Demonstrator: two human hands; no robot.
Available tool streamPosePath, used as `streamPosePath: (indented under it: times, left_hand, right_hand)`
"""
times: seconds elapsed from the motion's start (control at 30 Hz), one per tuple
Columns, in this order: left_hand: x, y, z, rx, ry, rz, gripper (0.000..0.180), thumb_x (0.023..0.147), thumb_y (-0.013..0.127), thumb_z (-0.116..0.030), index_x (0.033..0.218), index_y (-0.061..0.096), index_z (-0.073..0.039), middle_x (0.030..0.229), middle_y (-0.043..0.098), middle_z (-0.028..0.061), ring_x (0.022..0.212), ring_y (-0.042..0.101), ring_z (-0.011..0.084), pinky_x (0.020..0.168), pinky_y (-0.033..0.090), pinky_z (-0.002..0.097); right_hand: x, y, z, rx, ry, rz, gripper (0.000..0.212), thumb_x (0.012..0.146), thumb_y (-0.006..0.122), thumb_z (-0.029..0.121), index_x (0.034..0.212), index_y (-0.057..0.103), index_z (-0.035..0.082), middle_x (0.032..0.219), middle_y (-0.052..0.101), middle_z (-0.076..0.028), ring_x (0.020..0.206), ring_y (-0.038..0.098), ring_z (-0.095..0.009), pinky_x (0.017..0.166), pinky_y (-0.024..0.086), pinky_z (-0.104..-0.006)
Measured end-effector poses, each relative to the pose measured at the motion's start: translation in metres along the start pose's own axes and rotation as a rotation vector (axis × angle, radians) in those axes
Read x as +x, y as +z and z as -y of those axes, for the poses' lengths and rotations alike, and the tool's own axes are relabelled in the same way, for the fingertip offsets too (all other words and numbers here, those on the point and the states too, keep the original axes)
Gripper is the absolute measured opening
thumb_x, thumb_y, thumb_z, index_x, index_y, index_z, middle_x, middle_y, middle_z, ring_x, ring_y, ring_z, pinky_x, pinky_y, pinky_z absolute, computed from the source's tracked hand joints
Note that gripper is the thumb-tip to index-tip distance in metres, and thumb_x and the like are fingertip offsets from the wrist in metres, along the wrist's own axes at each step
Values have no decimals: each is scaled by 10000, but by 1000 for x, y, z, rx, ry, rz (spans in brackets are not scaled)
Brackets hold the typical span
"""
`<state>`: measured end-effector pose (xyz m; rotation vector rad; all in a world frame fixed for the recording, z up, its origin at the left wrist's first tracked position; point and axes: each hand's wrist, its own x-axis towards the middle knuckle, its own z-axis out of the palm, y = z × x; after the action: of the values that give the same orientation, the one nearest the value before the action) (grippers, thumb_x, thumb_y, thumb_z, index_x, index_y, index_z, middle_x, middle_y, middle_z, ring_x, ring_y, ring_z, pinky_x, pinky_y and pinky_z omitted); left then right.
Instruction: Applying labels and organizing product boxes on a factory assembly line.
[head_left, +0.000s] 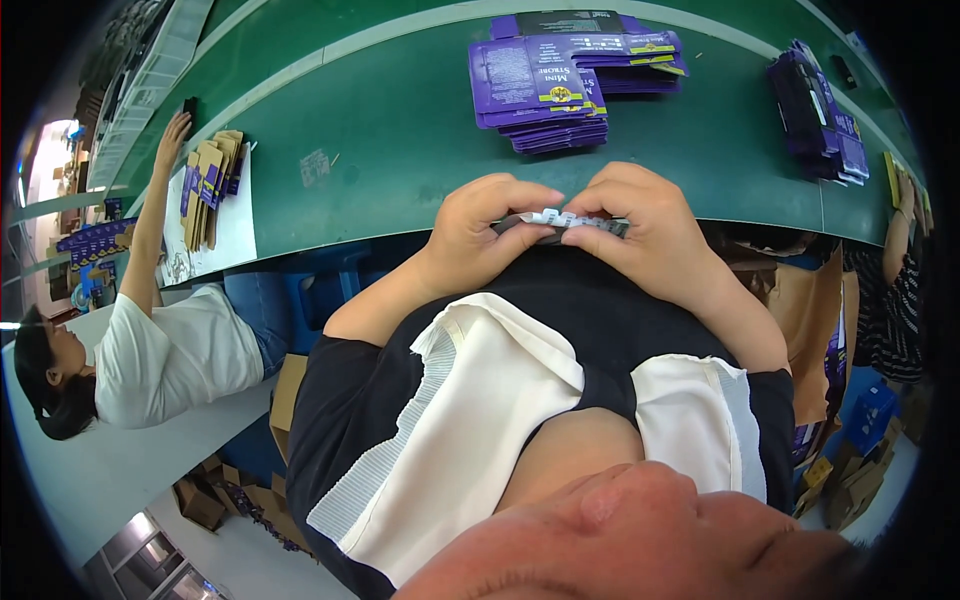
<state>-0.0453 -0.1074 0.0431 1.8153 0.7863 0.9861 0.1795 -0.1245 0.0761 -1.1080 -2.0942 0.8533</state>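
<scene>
Above the table's near edge, close to my body, my left hand (pixel 487 232) and my right hand (pixel 640 232) meet at a narrow grey-and-white strip (pixel 550 217). Thumbs and index fingers of both hands pinch it from either side. White pieces show along its upper edge, and its lower part is dark. Its exact kind is too small to tell, and its ends are partly hidden by the fingers. Beyond my hands lies a pile of flat purple cartons (pixel 520 85) with yellow and black parts, not touched by either hand.
The green table (pixel 390 130) curves across the front. More folded purple cartons (pixel 820 115) lie at the right. At the left, a person in a white top (pixel 180 340) reaches past brown-and-purple cartons (pixel 208 185) on a white sheet. Another person's arm (pixel 898 235) shows far right, near a brown paper bag (pixel 805 315).
</scene>
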Motion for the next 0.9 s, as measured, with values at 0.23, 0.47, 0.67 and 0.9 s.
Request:
streamPosePath:
  times: [0.23,0.47,0.67,0.9]
  left_hand:
    - [1,-6,11,-2,2,36,160,783,730,43,911,718,-53,849,643,51,681,536,130,604,426,254]
    - [4,-3,8,6,-14,109,112,803,732,1,909,707,-30,896,667,66,693,550,147,608,434,267]
    - [5,-7,0,97,-130,113,76,812,739,-26,873,698,-6,832,666,58,656,547,154,596,433,264]
    - [2,-11,4,58,-201,112,75,812,749,-39,836,694,6,773,663,54,617,540,153,585,430,257]
  right_hand:
    - [-1,6,4,-32,-40,-147,182,743,772,10,908,699,37,838,611,-48,717,535,-175,644,437,-285]
    - [-5,2,1,-27,175,44,179,729,775,29,871,666,42,820,615,-44,715,542,-181,641,435,-288]
    - [-8,-1,-3,-237,132,10,169,717,774,51,836,654,55,801,626,-42,725,555,-205,677,447,-301]
    - [-12,-4,-16,-278,128,41,158,715,774,76,795,639,64,791,640,-34,742,560,-223,754,452,-321]
